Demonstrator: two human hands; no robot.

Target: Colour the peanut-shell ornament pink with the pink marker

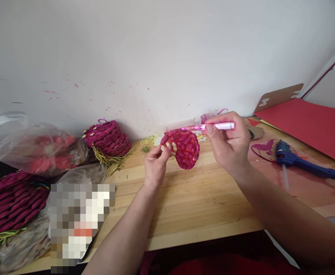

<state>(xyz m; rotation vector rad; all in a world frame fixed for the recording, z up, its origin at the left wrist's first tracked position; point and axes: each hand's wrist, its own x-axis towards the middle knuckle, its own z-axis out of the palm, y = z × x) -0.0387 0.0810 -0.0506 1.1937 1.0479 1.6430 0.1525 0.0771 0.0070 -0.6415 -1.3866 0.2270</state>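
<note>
My left hand [155, 164] pinches the left side of a bumpy magenta-and-red craft piece [186, 149], held up above the wooden table. Cream-coloured bumps show on the piece beside my thumb. Between the thumb and fingers of my right hand [230, 143] is a white-handled paintbrush [219, 125], its long front end coated pink. The pink tip lies at the upper edge of the craft piece; whether it touches cannot be made out. Behind my right hand stands a small cup [207, 117] stained with pink.
A magenta braided bundle [110, 139] with yellow-green strands sits left, beside plastic bags [41, 149] and another bundle [15, 202]. At right lie a blue glue gun [305, 162], a cardboard piece with a magenta shape [266, 149] and red sheets [307, 122]. Pink specks mark the wall.
</note>
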